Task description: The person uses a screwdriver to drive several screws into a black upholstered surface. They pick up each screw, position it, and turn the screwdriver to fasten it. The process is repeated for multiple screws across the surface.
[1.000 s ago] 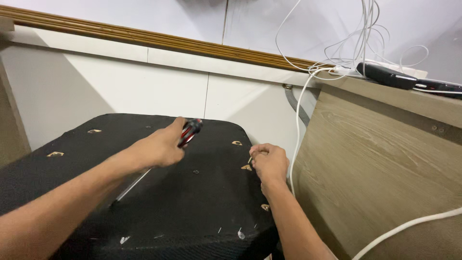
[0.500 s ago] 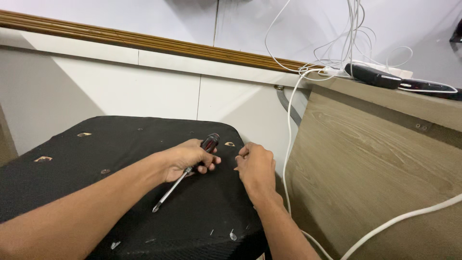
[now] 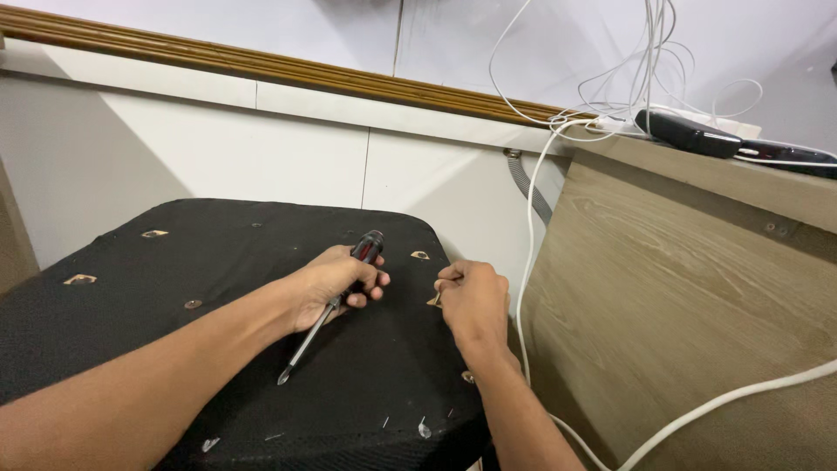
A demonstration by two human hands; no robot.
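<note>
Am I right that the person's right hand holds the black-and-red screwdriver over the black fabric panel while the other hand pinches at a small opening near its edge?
Not quite: the head view shows the left hand holding the screwdriver, tip pointing back toward the person, over the black fabric panel. The right hand is the one pinching at the small opening near the panel's edge.

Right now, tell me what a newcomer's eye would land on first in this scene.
First, the two hands meeting on the black fabric-covered panel in the middle: the left hand grips a screwdriver with a red and black handle, tip pointing back toward the person, while the right hand pinches at a small opening near the panel's right edge. Next, the tangle of white cables spilling over the wooden cabinet at right.
</note>
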